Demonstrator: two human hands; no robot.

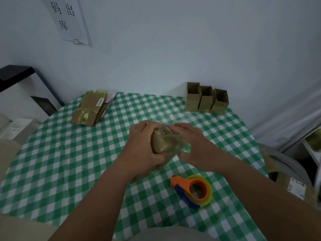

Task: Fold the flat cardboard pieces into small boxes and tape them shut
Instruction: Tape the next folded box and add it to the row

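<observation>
A small brown cardboard box (162, 142) with clear tape across it is held above the middle of the table. My left hand (140, 146) grips its left side with fingers curled over the top. My right hand (194, 145) lies on its right side, fingers laid over the taped face. An orange and blue tape dispenser (192, 190) with a yellowish roll lies on the table near me, right of my arms. A stack of flat cardboard pieces (90, 108) lies at the far left. Three folded open boxes (206, 98) stand in a row at the far right.
The round table (69, 153) has a green and white checked cloth and stands against a pale wall. A paper sign (69, 20) hangs on the wall. A black and white cabinet (26, 91) stands at the left; a chair and cartons (293, 180) are at the right.
</observation>
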